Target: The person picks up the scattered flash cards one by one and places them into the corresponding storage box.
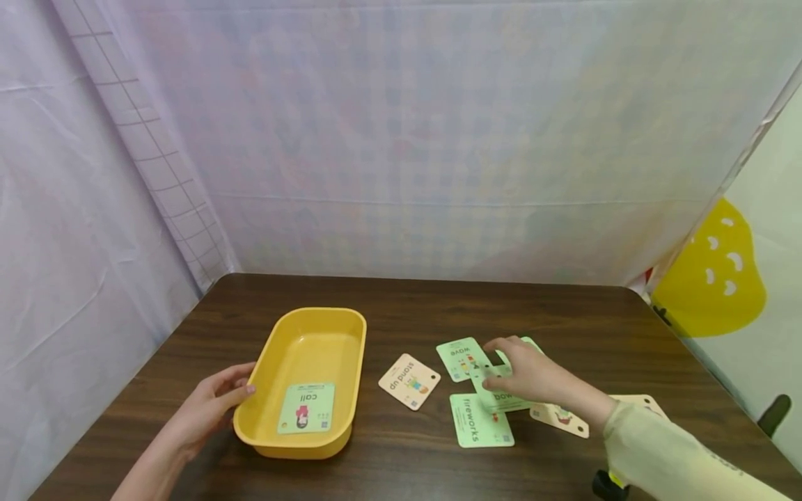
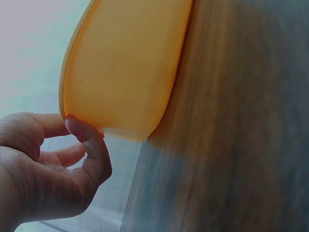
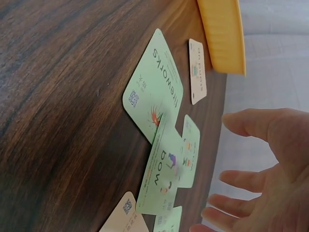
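Note:
My left hand grips the near left rim of a yellow plastic tray, thumb over the edge; the left wrist view shows this hold closely. Inside the tray lies a green flashcard reading "call". Over a loose group of flashcards hovers my right hand, fingers spread and holding nothing. Beneath it is the green "bow" card, overlapping the "fireworks" card and the "wave" card. My right hand partly hides another green card in the head view.
A cream "stand up" card lies between tray and group. More cream cards, one beside my right wrist, another behind the forearm, lie to the right. White curtains hang behind the dark wooden table.

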### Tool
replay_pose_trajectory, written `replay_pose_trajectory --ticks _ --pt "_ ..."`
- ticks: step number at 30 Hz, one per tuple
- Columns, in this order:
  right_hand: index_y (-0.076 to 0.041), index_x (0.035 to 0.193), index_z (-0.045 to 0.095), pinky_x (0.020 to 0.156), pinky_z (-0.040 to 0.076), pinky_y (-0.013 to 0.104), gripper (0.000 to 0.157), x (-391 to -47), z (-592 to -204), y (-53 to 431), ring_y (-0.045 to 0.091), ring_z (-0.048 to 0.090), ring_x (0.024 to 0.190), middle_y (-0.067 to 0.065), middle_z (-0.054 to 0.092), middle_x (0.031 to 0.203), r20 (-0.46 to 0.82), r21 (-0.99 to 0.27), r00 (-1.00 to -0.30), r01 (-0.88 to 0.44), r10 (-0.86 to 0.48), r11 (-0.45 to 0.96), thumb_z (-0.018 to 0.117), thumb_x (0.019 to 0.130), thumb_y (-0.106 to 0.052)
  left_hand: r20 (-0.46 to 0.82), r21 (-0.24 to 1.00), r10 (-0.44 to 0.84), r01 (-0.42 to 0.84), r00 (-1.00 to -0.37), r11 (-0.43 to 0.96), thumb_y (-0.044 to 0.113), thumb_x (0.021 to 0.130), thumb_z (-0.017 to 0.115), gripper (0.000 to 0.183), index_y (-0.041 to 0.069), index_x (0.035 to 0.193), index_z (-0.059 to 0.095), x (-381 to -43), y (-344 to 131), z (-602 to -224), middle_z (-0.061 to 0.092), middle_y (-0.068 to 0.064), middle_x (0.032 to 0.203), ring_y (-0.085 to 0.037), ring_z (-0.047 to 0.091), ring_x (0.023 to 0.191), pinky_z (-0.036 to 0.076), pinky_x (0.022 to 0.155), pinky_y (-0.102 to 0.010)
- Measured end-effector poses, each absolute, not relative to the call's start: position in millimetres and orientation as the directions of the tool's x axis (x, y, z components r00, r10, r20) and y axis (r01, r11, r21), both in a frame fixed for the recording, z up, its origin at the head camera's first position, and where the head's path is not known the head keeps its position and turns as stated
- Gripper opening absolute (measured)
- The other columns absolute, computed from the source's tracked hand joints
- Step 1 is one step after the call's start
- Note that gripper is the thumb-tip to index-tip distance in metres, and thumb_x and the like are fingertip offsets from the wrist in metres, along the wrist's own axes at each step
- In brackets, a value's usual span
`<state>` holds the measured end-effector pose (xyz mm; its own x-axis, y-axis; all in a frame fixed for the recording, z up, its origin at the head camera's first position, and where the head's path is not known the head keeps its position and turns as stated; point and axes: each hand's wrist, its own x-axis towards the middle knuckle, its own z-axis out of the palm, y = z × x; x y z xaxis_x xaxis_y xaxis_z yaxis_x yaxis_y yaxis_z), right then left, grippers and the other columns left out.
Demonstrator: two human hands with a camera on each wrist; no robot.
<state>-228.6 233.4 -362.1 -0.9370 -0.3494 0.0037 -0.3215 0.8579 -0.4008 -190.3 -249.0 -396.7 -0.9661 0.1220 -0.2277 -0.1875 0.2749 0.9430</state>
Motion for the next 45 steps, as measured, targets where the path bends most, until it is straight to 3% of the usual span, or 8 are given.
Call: replay_pose_trajectory --ticks 7,20,38,45 --pt "0.002 0.129 0.057 0.098 0.046 0.058 0.062 -229 -365 236 0.046 0.052 0.124 0.026 0.057 0.131 -0.017 -0.392 -0.939 -0.309 -0.342 0.866 0.079 0.082 -0.031 -0.226 0.942 0.117 -0.186 -0.967 0.281 0.022 0.102 0.053 0.062 -0.005 0.151 0.029 -190 -248 -396 0.051 -0.017 0.125 -0.016 0.059 0.105 0.057 0.08 -0.035" --pt "0.003 0.122 0.061 0.088 0.051 0.051 0.065 -233 -378 241 0.038 0.061 0.105 0.025 0.062 0.119 0.051 -0.3 -0.931 -0.36 -0.362 0.884 0.083 0.072 -0.032 -0.232 0.938 0.097 -0.197 -0.968 0.285 0.022 0.102 0.054 0.061 -0.005 0.151 0.03 -191 -248 -396 0.052 -0.014 0.122 -0.015 0.058 0.104 0.057 0.08 -0.035" --pt "0.002 0.126 0.06 0.088 0.051 0.053 0.071 -238 -388 251 0.037 0.06 0.105 0.023 0.061 0.117 0.003 -0.297 -0.943 -0.319 -0.334 0.9 0.084 0.073 -0.038 -0.232 0.937 0.092 -0.197 -0.968 0.289 0.022 0.102 0.053 0.06 -0.004 0.151 0.031 -191 -248 -397 0.052 -0.014 0.12 -0.016 0.058 0.103 0.057 0.079 -0.034" --pt "0.0 0.125 0.061 0.081 0.051 0.048 0.069 -236 -389 251 0.031 0.058 0.1 0.021 0.059 0.116 0.001 -0.29 -0.948 -0.304 -0.317 0.908 0.085 0.071 -0.036 -0.231 0.937 0.089 -0.197 -0.969 0.288 0.021 0.102 0.053 0.059 -0.004 0.151 0.03 -190 -247 -397 0.052 -0.014 0.12 -0.016 0.058 0.103 0.057 0.078 -0.034"
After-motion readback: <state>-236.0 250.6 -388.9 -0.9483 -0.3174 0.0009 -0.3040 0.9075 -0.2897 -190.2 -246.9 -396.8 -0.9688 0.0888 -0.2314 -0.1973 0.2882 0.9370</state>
